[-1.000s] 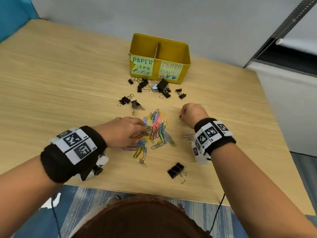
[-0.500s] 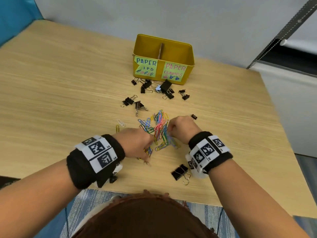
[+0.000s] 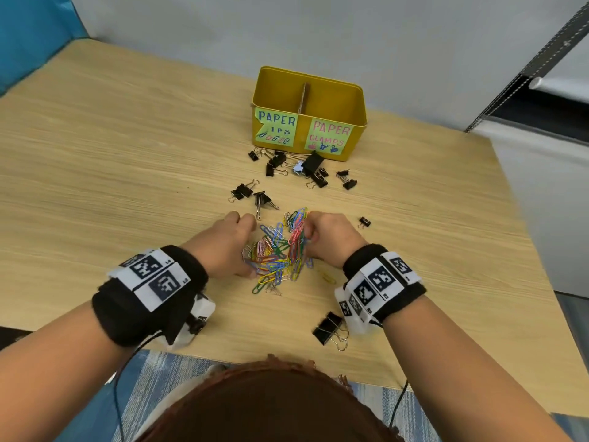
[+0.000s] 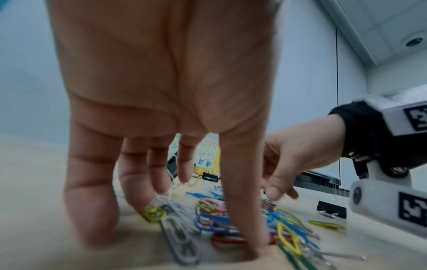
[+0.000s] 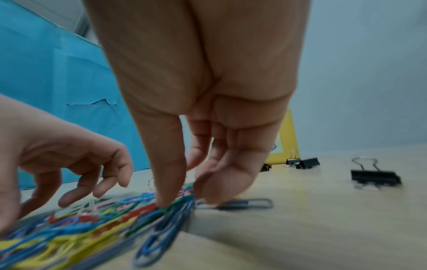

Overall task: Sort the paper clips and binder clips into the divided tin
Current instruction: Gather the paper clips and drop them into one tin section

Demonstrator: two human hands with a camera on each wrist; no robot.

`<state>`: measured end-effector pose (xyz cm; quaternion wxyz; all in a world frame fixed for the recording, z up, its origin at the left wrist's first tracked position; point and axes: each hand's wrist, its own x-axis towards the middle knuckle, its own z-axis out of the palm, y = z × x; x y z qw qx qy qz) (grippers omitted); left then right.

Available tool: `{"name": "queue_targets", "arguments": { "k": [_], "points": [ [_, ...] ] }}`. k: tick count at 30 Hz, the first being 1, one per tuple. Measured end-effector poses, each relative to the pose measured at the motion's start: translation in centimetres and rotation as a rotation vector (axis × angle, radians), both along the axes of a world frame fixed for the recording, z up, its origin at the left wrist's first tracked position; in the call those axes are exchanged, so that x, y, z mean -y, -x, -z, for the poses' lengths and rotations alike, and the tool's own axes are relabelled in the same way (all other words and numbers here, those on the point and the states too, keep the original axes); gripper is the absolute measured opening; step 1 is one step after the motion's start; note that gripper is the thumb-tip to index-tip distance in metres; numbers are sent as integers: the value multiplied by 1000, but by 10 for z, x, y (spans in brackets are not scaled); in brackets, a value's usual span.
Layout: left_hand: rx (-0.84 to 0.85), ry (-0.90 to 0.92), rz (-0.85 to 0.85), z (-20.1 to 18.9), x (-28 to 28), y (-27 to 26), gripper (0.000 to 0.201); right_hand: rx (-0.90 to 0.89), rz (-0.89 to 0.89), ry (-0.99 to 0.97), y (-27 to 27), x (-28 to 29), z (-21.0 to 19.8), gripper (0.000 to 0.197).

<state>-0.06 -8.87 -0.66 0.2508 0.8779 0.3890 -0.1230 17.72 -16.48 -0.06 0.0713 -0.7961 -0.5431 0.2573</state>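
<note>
Multicoloured paper clips (image 3: 274, 254) heaped; right hand (image 3: 331, 238) grip seemingly pinches them, left hand (image 3: 223, 247) grip apart.

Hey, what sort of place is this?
Likely an office or workroom: a light wood-grain table, a blue partition panel beside a plain grey wall, and coloured paper clips and black binder clips lying before a labelled yellow divided tin.

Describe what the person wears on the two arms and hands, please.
The left hand and right hand are bare, with no gloves or sleeves. The left wristband and right wristband are thick and black, wrapped with white tags that bear black square markers. A white camera housing sits under each wrist, and a thin black cable trails from it.
</note>
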Motion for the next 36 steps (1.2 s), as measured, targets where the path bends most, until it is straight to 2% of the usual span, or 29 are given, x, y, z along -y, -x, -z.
{"name": "queue_targets", "arguments": {
  "k": [2,4,6,7,9,12,16,19,23,26,28,31,33,35,36],
  "points": [
    [24,-46,-4,-3,0,-4,93,50,18,-38,-3,-4,-5,36],
    [27,-38,40,-4,2,-11,97,96,-36,51,-4,-7,-8,69],
    [12,-24,99,-3,5,-22,95,157,-139,173,-1,-12,-9,85],
    [6,-34,119,-2,7,-28,90,220,-212,207,1,-14,-8,82],
    [39,-70,121,1,7,-38,72,309,-315,191,0,-20,-3,64],
    [113,-102,99,3,4,-44,50,231,-191,41,-4,-22,3,37],
    [206,-77,46,4,-7,-47,33,101,-70,-49,-14,-23,3,24],
    [300,40,-61,2,-18,-46,20,-167,91,-91,-25,-26,1,23],
    [480,344,-224,-11,-40,-41,17,-592,310,-134,-41,-30,-2,26],
    [604,448,-264,-33,-60,-42,24,-769,360,-232,-49,-40,-23,22],
    [693,452,-298,-51,-77,-45,25,-845,385,-329,-55,-52,-44,14],
    [790,337,-347,-79,-110,-59,15,-858,392,-498,-62,-85,-79,16],
    [835,174,-403,-93,-130,-74,21,-785,409,-608,-66,-114,-95,23],
    [821,-16,-431,-104,-146,-92,26,-590,399,-661,-67,-147,-105,26],
    [778,-110,-425,-106,-153,-101,26,-429,369,-660,-66,-163,-107,25]
  ]
}}
